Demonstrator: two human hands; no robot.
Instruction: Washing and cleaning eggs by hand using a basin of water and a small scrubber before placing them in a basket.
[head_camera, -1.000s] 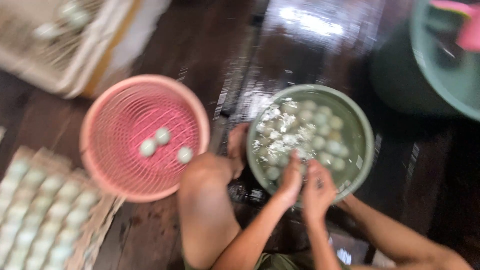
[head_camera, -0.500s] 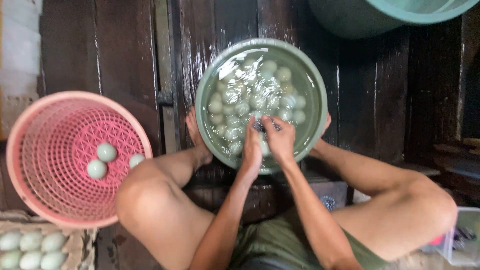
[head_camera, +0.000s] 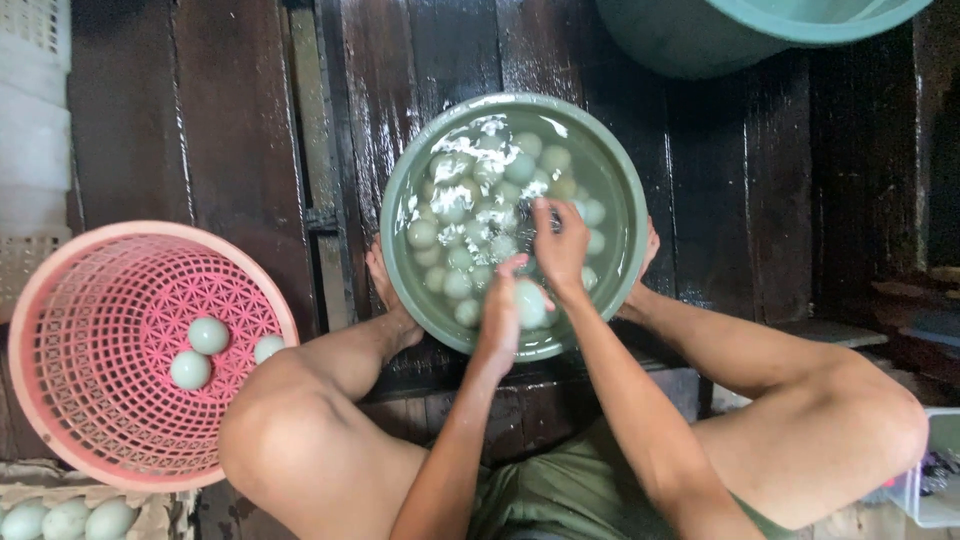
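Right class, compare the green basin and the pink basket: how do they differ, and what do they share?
The green basin has solid walls and holds water; the pink basket is open lattice and looks dry. The basin is crowded with pale eggs, while the basket holds only three. Both hands, left hand and right hand, are in the basin; none touch the basket. Both are round and sit on dark wet planks.

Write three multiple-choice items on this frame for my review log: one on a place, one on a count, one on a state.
1. Where does the pink basket sit relative to the green basin?
A. image-left of it B. inside it C. image-right of it
2. How many eggs show inside the basket?
A. none B. three C. ten
3. What state is the basin in?
A. dry B. overturned C. filled with water and eggs

Key: 1 A, the basket is beside the knee at image-left; 2 B, three pale eggs; 3 C, both the left hand and right hand reach among wet eggs.
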